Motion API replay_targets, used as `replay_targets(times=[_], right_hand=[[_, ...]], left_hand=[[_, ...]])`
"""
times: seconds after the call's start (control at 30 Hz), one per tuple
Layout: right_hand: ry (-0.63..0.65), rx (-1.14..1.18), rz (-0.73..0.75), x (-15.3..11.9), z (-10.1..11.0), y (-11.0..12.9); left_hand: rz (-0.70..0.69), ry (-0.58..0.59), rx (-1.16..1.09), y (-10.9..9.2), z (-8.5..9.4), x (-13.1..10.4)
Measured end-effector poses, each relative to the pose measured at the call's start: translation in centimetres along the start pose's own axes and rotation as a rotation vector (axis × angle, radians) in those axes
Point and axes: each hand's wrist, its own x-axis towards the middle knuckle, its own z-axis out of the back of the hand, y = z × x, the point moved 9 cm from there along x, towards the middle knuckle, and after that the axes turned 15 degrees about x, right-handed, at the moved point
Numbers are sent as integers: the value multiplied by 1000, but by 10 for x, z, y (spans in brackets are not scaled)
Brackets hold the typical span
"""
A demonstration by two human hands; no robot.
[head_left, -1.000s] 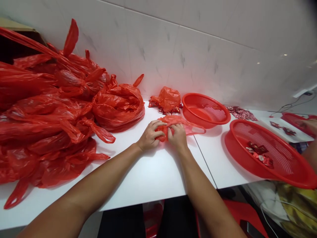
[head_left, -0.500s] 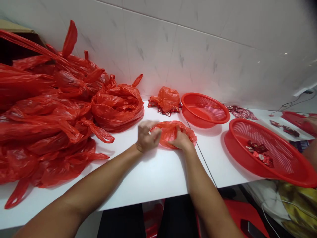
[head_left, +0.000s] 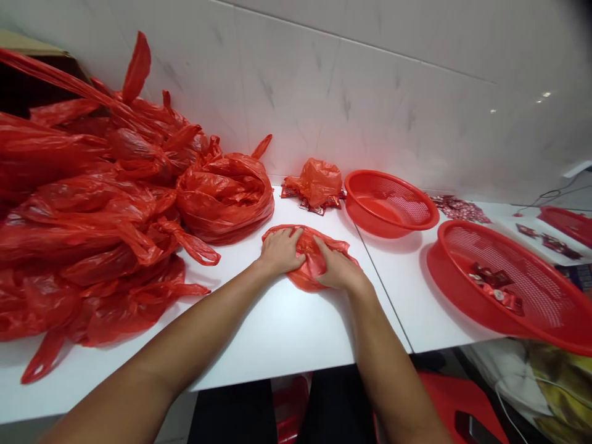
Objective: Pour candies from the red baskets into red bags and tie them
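A crumpled red plastic bag [head_left: 309,271] lies low on the white table in front of me. My left hand [head_left: 281,250] grips its left side, fingers over the plastic and thumb turned inward. On the opposite side my right hand [head_left: 341,269] holds the bag, with thumb and fingers apart around a fold; some of its fingertips are hidden. Behind it, a smaller red bag [head_left: 321,180] rests on dark red packets [head_left: 314,209]. A fuller red bag [head_left: 226,200] stands to the left.
Red plastic bags [head_left: 92,216] are heaped at the left beside a cardboard box [head_left: 34,43]. Two red baskets stand right: a smaller one [head_left: 377,228] and a larger one [head_left: 456,302] containing wrapped pieces [head_left: 497,290]. A tiled wall [head_left: 296,80] bounds the back. A phone [head_left: 478,428] lies on a red stool.
My left hand has come down from just left of the bag onto its left side. The bag is spread wider and flatter toward the left. My right hand stays on it.
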Motion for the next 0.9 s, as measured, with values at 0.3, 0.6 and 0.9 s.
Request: replay_targets(times=[0.3,0.6,0.9], right_hand=[[-247,-105,-72,5,55,-2],[-277,-257,-207,9,72,-28],[-346,-207,141,0,75,22]], left_hand=[[-192,126,-161,-16,-10,-3],[-245,23,-404,-21,-4,-4],[-124,129,-316,-4,-11,2]])
